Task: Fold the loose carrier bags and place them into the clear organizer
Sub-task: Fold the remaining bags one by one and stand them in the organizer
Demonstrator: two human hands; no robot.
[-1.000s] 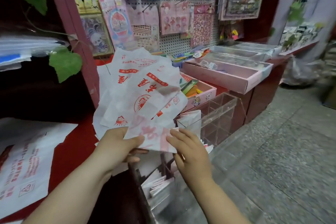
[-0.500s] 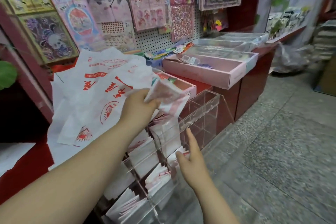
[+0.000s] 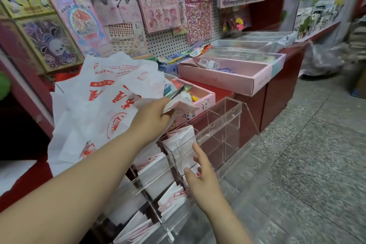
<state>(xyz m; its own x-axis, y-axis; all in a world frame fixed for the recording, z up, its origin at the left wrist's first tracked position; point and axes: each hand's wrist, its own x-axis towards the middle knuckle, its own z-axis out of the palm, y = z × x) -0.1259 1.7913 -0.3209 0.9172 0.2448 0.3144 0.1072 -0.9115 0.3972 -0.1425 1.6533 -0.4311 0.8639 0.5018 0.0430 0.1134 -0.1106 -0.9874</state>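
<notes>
My left hand [image 3: 153, 118] grips a folded white carrier bag [image 3: 181, 106] and holds it above the upper compartments of the clear organizer [image 3: 230, 117]. Below it my right hand [image 3: 202, 177] hovers with straight fingers at the organizer's front wall. Several compartments hold folded white bags with red print [image 3: 181, 145]; the upper right ones are bare. A pile of loose white carrier bags with red lettering [image 3: 103, 105] lies on the red counter behind my left arm.
A pink tray of small goods [image 3: 204, 98] sits just behind the organizer, and a longer pink box [image 3: 237, 80] lies further back. The pegboard wall [image 3: 168, 41] carries sticker packs. Grey tiled floor [image 3: 307, 154] lies to the right.
My left hand took the folded bag alone from in front of me and carried it right, over the organizer. My right hand let go and dropped to the organizer's front.
</notes>
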